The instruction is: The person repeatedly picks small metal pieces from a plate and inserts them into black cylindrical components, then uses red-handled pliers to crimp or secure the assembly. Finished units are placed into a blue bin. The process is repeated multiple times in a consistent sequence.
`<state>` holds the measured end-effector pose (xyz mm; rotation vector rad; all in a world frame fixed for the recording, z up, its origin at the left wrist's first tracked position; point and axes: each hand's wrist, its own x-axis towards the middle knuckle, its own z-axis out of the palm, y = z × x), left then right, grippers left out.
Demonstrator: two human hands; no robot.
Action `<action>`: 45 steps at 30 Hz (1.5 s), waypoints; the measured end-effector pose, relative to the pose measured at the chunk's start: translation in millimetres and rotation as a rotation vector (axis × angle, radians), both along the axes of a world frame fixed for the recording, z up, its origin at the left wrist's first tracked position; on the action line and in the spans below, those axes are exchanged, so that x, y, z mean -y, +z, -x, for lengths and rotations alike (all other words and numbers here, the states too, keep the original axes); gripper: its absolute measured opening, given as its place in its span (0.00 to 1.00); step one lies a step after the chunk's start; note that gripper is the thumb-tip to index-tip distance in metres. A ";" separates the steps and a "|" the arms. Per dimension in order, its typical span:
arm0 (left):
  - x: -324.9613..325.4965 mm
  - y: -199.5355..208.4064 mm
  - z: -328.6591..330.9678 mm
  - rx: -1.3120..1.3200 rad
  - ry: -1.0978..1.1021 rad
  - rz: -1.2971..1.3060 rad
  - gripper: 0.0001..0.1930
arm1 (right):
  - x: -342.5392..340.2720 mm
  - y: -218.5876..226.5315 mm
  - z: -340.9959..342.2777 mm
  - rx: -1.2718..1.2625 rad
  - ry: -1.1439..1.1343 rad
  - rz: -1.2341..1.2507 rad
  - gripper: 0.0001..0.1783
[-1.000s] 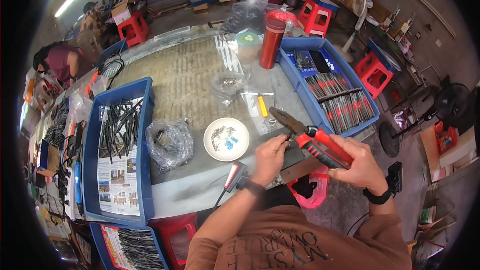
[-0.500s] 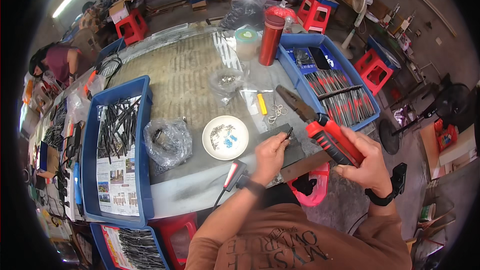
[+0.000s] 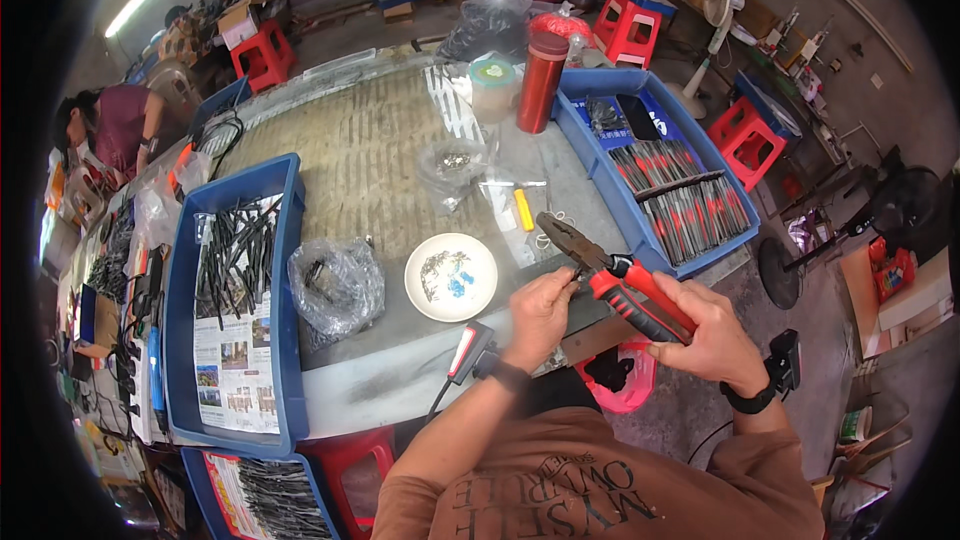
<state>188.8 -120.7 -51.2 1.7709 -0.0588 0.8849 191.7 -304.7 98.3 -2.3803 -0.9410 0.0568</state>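
Note:
My right hand [image 3: 715, 335] grips a pair of pliers [image 3: 630, 285] by their red and black handles, the dark metal jaws pointing up and left. My left hand [image 3: 538, 318] is closed in a pinch near the table's front edge, on a small thin black piece mostly hidden by the fingers. The pliers lie just right of the left fingertips; whether the jaws touch the black piece cannot be made out. Left of that hand stands a white bowl [image 3: 482, 306] with small metal pins and blue bits. Beyond the pliers lies a yellow-handled tool [image 3: 524, 210].
A blue tray [image 3: 290, 340] with black rods on newspaper stands left, beside a clear plastic bag [image 3: 345, 290]. At the back right, another blue tray [image 3: 610, 190] holds red and black pieces, next to a red flask [image 3: 541, 85]. Another person [image 3: 120, 130] bends over work at far left.
My right hand has brought the pliers down and left, to my left fingertips. My left hand has barely moved. The person at far left has shifted posture.

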 end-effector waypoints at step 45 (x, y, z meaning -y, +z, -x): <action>-141.9 60.3 286.5 -0.212 0.709 0.707 0.04 | -10.8 -132.3 -54.8 -0.289 -0.250 -0.417 0.15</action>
